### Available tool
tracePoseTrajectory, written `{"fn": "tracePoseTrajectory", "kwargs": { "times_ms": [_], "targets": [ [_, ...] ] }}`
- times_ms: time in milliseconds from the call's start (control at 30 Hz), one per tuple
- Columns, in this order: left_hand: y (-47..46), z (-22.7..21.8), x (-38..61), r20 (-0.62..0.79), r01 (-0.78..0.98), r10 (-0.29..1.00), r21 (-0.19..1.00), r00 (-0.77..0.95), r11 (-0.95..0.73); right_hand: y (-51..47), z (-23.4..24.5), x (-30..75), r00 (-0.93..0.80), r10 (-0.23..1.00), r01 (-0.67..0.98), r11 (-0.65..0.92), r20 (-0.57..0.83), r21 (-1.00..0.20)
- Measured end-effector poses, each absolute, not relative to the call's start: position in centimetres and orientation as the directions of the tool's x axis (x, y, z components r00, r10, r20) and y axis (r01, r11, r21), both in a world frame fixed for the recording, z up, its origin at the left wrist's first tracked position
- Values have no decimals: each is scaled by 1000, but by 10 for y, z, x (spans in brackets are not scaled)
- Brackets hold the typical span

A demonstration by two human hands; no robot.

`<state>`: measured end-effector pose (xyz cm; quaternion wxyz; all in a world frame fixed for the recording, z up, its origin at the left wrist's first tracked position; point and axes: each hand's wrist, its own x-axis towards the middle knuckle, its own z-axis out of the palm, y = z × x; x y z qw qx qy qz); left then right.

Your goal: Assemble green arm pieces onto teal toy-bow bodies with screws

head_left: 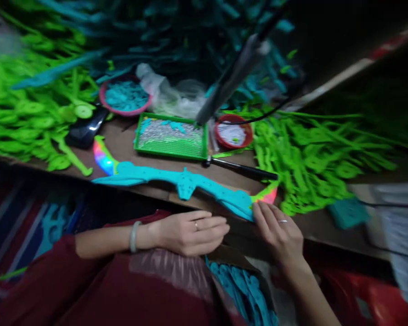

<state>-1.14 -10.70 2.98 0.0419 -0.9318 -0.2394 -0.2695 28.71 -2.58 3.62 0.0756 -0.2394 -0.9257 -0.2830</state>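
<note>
A blue plastic toy bow [159, 174] lies across the front edge of the workbench, with curved lime-green limbs at both ends. Pink and blue light glows in the left tip [104, 158], and the right tip [269, 194] shows pinkish red. My right hand [280, 231] has its fingers closed on the bow's right end, partly hiding it. Below the bow's middle, my left hand [190, 233] rests in front of my body with fingers stretched out side by side, holding nothing and apart from the bow.
Behind the bow stand a green tray [172, 156] of small metal parts, a pink bowl [125, 111] of blue pieces and a red bowl [234, 144]. A black-handled tool [245, 168] lies nearby. An electric screwdriver [227, 81] hangs above. Lime-green parts [309, 154] pile up on both sides.
</note>
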Motion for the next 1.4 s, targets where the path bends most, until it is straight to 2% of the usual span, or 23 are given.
{"fn": "tracePoseTrajectory", "kwargs": {
  "times_ms": [33,100,167,200,233,300,433,567,633,700,767,800,900,967,1067,1167,1200,1267,1333,1400],
  "targets": [
    [-123,22,-28,507,467,440,81,741,-880,-25,25,288,-880,394,475,726,266,498],
    [-156,13,-65,500,588,574,149,648,-795,-25,14,290,-886,382,464,750,263,472],
    [-178,15,-102,551,808,726,149,411,-570,-22,17,292,-876,403,480,787,266,388],
    [-182,20,-120,593,904,761,125,263,-410,-20,24,292,-863,430,500,800,264,332],
    [-182,26,-136,598,958,788,111,148,-264,-16,32,293,-849,461,521,809,257,272],
    [-170,43,-162,571,984,818,95,68,-148,-6,50,291,-819,523,564,810,235,163],
    [-126,74,-194,511,964,838,63,191,-258,18,71,287,-780,588,608,793,215,37],
    [-91,86,-210,456,917,833,84,312,-389,32,72,287,-778,586,603,798,229,7],
    [-91,81,-214,425,898,830,85,360,-433,26,68,287,-792,537,576,815,290,64],
    [-104,65,-217,437,882,804,50,402,-468,12,59,284,-817,450,535,824,360,187],
    [-125,37,-221,483,865,770,49,416,-499,-5,41,280,-843,397,510,804,363,306],
    [-136,22,-223,484,869,780,74,397,-489,-12,30,278,-850,409,510,797,332,325],
    [-159,-15,-215,443,892,834,143,330,-430,-25,0,279,-803,553,595,768,223,236],
    [-160,-20,-187,460,856,804,156,378,-492,-24,-4,285,-769,602,637,752,215,171],
    [-132,-5,-115,498,717,698,198,514,-669,-5,15,289,-653,637,719,692,410,70],
    [-84,10,-37,427,738,757,255,494,-625,26,47,269,-404,673,803,585,619,-113],
    [-68,12,-17,365,767,796,261,484,-586,35,56,255,-406,644,771,622,649,-136],
    [-42,13,7,216,794,841,279,496,-540,48,69,219,-594,488,585,808,640,-72],
    [-28,10,11,106,802,852,295,513,-520,54,73,180,-791,294,344,939,537,-7],
    [-26,8,4,61,820,866,296,496,-490,58,71,149,-866,235,255,967,442,-13]
  ]
}}
